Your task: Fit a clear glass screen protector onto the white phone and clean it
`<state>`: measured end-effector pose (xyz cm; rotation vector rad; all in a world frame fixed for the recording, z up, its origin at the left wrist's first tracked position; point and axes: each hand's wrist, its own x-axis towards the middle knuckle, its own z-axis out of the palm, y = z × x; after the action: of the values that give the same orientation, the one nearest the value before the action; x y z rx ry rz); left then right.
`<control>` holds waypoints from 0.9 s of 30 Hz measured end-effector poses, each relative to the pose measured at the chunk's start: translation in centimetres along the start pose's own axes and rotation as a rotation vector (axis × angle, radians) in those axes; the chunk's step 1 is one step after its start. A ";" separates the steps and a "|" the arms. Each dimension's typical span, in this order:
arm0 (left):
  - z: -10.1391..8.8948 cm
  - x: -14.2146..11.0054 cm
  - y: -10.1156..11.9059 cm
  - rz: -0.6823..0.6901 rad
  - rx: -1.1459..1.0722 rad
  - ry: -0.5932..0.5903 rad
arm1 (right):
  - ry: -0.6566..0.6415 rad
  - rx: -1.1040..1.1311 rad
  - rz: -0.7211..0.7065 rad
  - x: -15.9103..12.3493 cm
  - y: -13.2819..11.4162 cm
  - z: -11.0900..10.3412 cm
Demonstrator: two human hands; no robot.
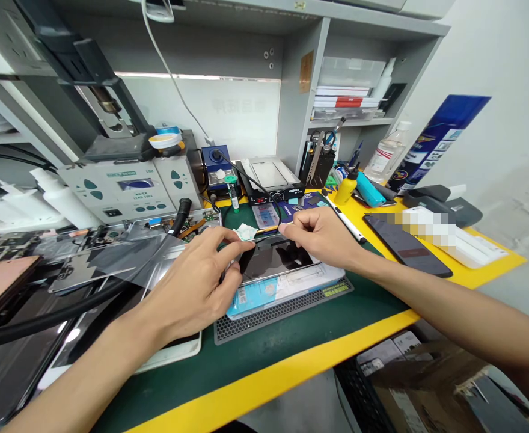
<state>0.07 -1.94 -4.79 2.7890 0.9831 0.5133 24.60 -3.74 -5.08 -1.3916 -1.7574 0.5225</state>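
A phone [276, 261] with a dark, glossy screen lies face up on a light-blue and white flat package [287, 288]. Under the package is a grey perforated mat [264, 322]. My left hand [205, 270] grips the phone's left end, its index finger on the far edge and its thumb at the near side. My right hand [316, 231] is closed in a pinch at the far right edge of the phone. Whatever sits between those fingertips is hidden or too thin to name. A thin dark line runs along the far edge between the hands.
Dismantled tablets [3, 288] and loose parts crowd the left, with a black hose [88, 304] across them. A soldering station [129, 189] stands behind. At right lie a white pen [345, 219], a yellow bottle [346, 187] and another phone [406, 246].
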 end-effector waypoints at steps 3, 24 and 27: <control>0.0 0.0 0.0 -0.003 0.005 -0.005 | 0.002 -0.006 0.000 0.0 0.1 0.0; 0.2 0.0 -0.1 -0.006 0.003 -0.004 | 0.006 0.011 -0.025 0.0 0.1 0.0; 0.2 0.0 -0.2 -0.002 0.006 0.002 | 0.004 0.016 -0.024 0.0 0.2 0.0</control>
<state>0.08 -1.80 -5.01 2.7930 0.9888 0.5136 24.72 -3.71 -5.23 -1.3581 -1.7613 0.5189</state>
